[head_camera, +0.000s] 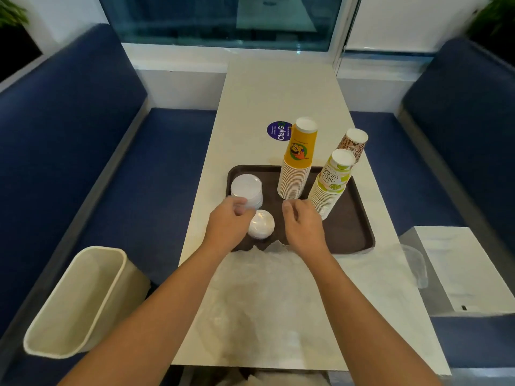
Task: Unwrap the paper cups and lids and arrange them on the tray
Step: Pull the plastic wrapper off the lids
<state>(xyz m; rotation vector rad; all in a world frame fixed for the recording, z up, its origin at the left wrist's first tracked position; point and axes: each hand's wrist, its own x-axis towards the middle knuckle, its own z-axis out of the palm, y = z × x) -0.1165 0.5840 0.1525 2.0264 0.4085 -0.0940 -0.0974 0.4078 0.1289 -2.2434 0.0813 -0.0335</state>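
White lid stacks (246, 189) on brown plastic tray (351, 228).
Left hand (230, 222) grip was indeterminate; right hand (304, 227) was slack, empty. Leaning lime-printed paper-cup stack (331, 186) could be toppled if brushed.

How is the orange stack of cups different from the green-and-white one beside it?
The orange stack shows a cartoon figure; the green-and-white stack shows lime slices and lettering. The orange stack stands further back on the tray; the green-and-white stack sits nearer the right hand. Both are upside down, bases up.

Brown cup stack (355, 143) partly behind lime stack (331, 182).
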